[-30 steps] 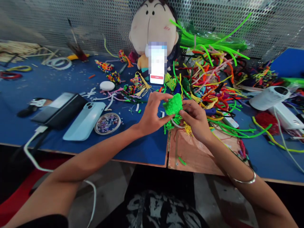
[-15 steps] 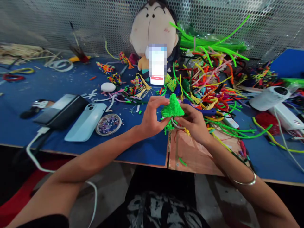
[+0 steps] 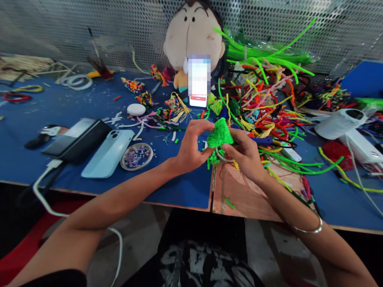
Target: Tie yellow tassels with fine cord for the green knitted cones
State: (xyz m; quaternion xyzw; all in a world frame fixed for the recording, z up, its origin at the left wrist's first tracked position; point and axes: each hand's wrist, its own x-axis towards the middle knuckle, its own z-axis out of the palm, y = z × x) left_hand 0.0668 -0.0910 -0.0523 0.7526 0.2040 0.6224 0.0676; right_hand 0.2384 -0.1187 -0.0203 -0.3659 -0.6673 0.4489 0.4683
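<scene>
A bright green, fuzzy, roughly triangular piece [image 3: 220, 134], which looks made of pipe cleaners, is held up above the table between both hands. My left hand [image 3: 194, 145] grips its left side, thumb below and fingers above. My right hand [image 3: 244, 153] pinches its lower right corner with thumb and fingers. Beneath the hands lie more green bits [image 3: 213, 158] and a small yellow tassel [image 3: 236, 165], partly hidden.
A lit phone [image 3: 198, 81] leans on a plush doll [image 3: 191, 36] behind. Tangled colourful pipe cleaners [image 3: 269, 95] spread to the right. At left are a pale blue phone [image 3: 108, 154], a round dish of beads [image 3: 137, 156] and a black power bank [image 3: 86, 141]; a wooden board [image 3: 248, 191] lies nearer me.
The green piece has turned in my fingers and shifted slightly right, showing a blunter outline. Both hands have stayed nearly in place.
</scene>
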